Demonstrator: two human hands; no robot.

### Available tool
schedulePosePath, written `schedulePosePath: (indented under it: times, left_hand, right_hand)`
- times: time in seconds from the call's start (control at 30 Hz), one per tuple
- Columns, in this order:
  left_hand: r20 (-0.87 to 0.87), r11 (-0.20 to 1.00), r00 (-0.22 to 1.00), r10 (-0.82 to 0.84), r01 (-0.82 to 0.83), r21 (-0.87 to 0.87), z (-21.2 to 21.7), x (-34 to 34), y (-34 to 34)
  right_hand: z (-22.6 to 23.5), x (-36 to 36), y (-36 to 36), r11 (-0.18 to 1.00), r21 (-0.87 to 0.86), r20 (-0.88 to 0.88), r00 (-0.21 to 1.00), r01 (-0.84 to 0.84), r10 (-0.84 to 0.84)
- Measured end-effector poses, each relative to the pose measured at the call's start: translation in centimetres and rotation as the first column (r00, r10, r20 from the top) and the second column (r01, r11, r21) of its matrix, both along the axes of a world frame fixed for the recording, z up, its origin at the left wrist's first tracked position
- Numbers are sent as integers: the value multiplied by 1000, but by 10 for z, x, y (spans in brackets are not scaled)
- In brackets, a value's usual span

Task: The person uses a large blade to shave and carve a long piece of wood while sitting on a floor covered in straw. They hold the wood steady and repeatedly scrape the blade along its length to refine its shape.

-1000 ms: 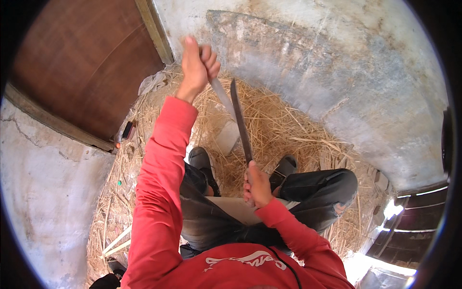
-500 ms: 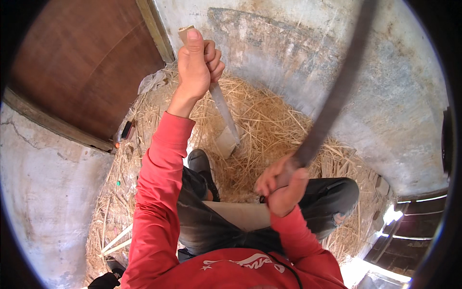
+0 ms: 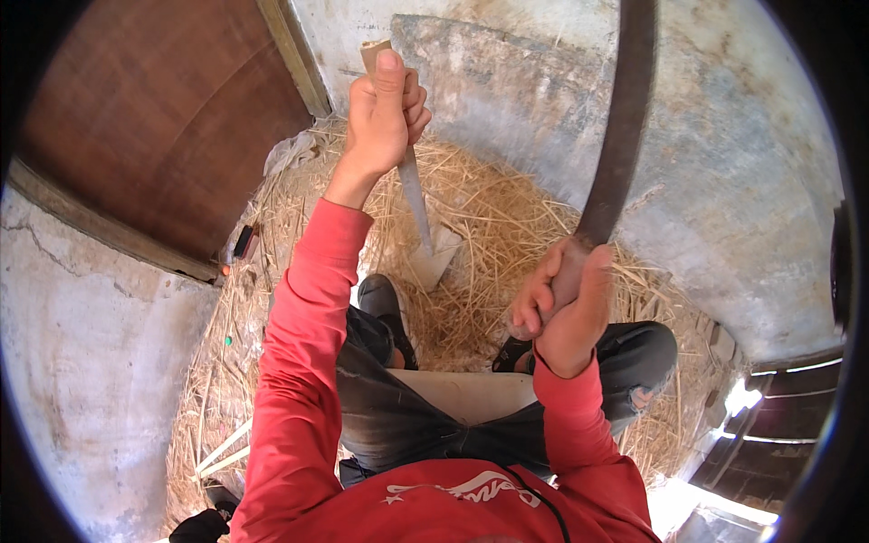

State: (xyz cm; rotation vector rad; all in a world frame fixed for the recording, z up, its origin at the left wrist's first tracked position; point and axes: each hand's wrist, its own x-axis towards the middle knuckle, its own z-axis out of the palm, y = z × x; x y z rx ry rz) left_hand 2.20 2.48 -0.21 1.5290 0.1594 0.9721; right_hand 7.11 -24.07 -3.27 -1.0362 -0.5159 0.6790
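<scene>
My left hand (image 3: 385, 122), raised at the upper left of centre, is closed around a pale, flat strip (image 3: 414, 195) that looks like wood or bamboo. One end sticks out above my thumb; the lower part tapers down toward a pale flat block (image 3: 434, 261) on the straw. I cannot tell if its tip touches the block. My right hand (image 3: 570, 303), above my right knee, grips the handle of a machete. The long, dark, slightly curved machete blade (image 3: 625, 109) points up and away, apart from the strip, its far end cut off by the picture's edge.
Straw and shavings (image 3: 507, 195) cover the floor. Around it stand a stained wall (image 3: 516, 81) and a brown wooden door (image 3: 163, 136). A pale low seat (image 3: 466, 394) shows between my legs. Several pale sticks (image 3: 224, 448) lie at left, near another person's foot (image 3: 217, 498).
My right hand with the machete has moved up and to the right, and the blade stands more upright. My left hand and the strip have shifted slightly right, the strip hanging steeper.
</scene>
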Motion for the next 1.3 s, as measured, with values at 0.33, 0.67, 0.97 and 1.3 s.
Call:
schedulePosePath:
  times: [0.33,0.67,0.97,1.3]
  left_hand:
    - [21,999,1000,5,-4,-35,-3,10,7]
    - [71,996,997,-16,22,-85,-7,0,19]
    - [27,999,999,39,-38,-38,-7,2,26]
    - [97,992,994,49,-37,-122,-12,-28,47]
  right_hand:
    - [-158,-56,-6,872,-440,-60,976,-212,207]
    - [-108,-37,10,779,-419,-474,844,-466,250]
    - [-159,-51,28,959,-281,212,971,-48,111]
    - [-254,-27,6,637,-526,-756,653,-563,-46]
